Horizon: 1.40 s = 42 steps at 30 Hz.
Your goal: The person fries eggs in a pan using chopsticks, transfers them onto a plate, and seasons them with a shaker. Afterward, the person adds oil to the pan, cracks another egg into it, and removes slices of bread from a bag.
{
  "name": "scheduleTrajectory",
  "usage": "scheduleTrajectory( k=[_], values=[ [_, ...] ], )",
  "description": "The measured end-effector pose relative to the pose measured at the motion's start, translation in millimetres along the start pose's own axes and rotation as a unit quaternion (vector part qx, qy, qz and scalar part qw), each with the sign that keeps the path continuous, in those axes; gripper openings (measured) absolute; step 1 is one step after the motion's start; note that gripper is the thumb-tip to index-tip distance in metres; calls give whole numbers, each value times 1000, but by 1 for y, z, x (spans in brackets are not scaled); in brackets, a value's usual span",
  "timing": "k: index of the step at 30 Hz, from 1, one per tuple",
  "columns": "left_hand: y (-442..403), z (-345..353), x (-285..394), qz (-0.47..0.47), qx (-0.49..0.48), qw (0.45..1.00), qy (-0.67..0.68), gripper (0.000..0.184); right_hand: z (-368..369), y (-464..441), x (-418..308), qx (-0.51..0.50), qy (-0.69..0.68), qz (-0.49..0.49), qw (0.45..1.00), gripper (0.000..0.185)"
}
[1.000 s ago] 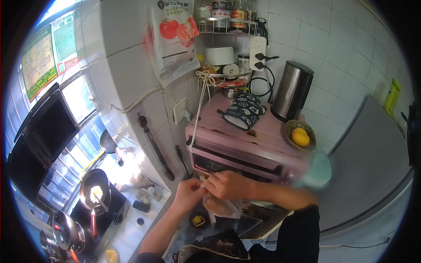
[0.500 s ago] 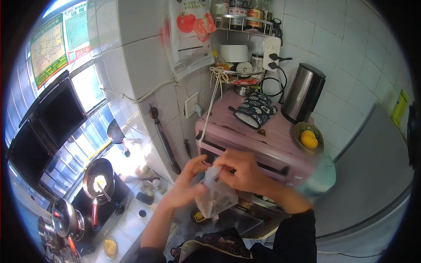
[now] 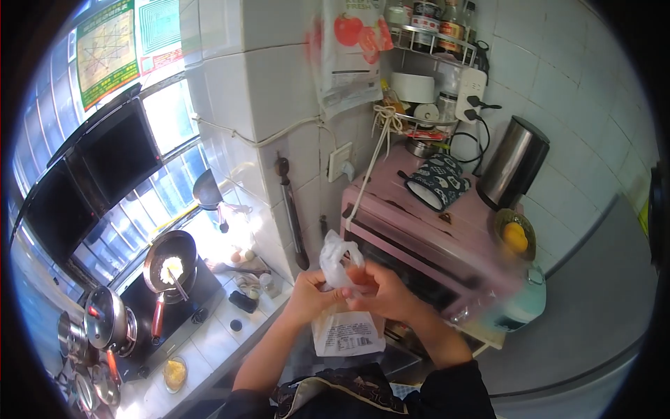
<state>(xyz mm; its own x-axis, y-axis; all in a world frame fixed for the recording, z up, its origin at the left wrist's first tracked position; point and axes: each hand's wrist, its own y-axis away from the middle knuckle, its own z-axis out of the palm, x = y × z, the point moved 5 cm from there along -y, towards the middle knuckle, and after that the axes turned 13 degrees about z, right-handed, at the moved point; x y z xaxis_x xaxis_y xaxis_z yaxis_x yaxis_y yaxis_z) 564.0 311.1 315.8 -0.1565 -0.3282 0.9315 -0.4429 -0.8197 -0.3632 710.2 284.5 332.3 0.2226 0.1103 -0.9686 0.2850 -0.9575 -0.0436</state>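
Note:
A thin white plastic bag [image 3: 349, 336] hangs in front of my body, with printed text and a barcode on its lower part. My left hand [image 3: 313, 295] grips the bag's gathered neck from one side, fingers closed. On the other side my right hand [image 3: 385, 292] is closed on the same neck. The bunched, translucent top of the bag stands up above both hands. What lies inside the bag I cannot make out. Behind the hands is the front of a pink oven [image 3: 408, 272].
An oven mitt [image 3: 438, 183], a steel kettle [image 3: 515, 164] and a bowl with yellow fruit [image 3: 516, 237] are on the oven. At left, a frying pan [image 3: 169, 262] with food and a utensil sits on the stove, beside a lidded pot [image 3: 106, 318]. A grey fridge [image 3: 586, 307] stands right.
The bag has turned so its printed side shows, and its top now bunches above my hands. Both hands have come closer together around the neck. The view has shifted left.

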Motion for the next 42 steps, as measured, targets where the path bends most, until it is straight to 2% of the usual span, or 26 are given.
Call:
scheduleTrajectory(
  k=[1,2,3,4,6,8,11,13,14,15,16,17,18,20,24,26,30,33,35,37,38,39,40,41,42],
  values=[
    [0,-2,-2,22,28,999,-8,14,1,0,2,-5,-2,1,1000,30],
    [3,-5,-8,18,32,999,-9,14,-4,1,3,50,27,1,998,23],
    [7,-11,-16,10,87,996,33,16,-9,3,3,106,56,1,993,17],
    [9,-18,-21,5,141,987,74,17,-9,1,7,103,55,0,993,17],
    [17,-30,-25,-1,171,985,36,18,-24,7,18,232,-155,-62,958,17],
    [21,-30,-21,43,167,983,61,18,-20,7,24,234,-176,-58,954,15],
    [22,-24,-3,36,123,991,50,18,-11,2,22,209,-229,-78,947,18],
    [19,-13,3,61,106,992,31,18,0,4,-1,230,-140,-99,958,23],
    [19,-8,6,85,88,992,12,20,0,5,0,230,-141,-97,958,23],
    [20,-5,10,120,50,987,-94,16,4,6,-3,214,-41,-109,970,25],
    [22,-5,9,119,49,987,-94,16,7,7,-5,197,59,-120,971,27],
    [24,-7,3,87,72,992,-58,12,4,10,-5,229,104,-118,961,23],
    [28,-11,-4,55,94,994,-23,9,0,12,-3,229,104,-118,961,23],
    [35,-19,-12,63,112,992,13,8,-18,12,16,257,-171,-65,949,19],
    [38,-16,-1,56,141,988,22,10,-13,14,28,276,-199,-90,936,17],
    [33,-7,11,56,126,980,144,10,-14,12,27,258,-162,-104,947,18],
    [33,-14,-8,22,73,992,96,10,-9,13,24,230,-85,-93,965,17],
    [34,-25,-7,50,178,981,49,9,-22,14,47,261,-128,-66,955,16],
    [37,-29,-12,38,191,980,42,9,-20,14,50,272,-131,-59,952,16],
    [39,-31,-15,27,202,978,35,10,-22,21,43,379,-152,-75,910,13],
    [38,-31,-16,32,205,976,64,11,-22,24,37,379,-153,-75,910,13],
    [37,-30,-17,38,208,973,94,11,-18,34,14,398,-6,-177,900,17],
    [37,-28,-18,37,207,973,95,11,-10,46,-8,403,142,-273,862,23],
    [36,-24,-21,26,184,980,76,12,4,45,-29,310,193,-328,871,28],
    [37,-20,-22,16,160,985,57,12,11,40,-34,312,194,-324,872,28]
  ],
)
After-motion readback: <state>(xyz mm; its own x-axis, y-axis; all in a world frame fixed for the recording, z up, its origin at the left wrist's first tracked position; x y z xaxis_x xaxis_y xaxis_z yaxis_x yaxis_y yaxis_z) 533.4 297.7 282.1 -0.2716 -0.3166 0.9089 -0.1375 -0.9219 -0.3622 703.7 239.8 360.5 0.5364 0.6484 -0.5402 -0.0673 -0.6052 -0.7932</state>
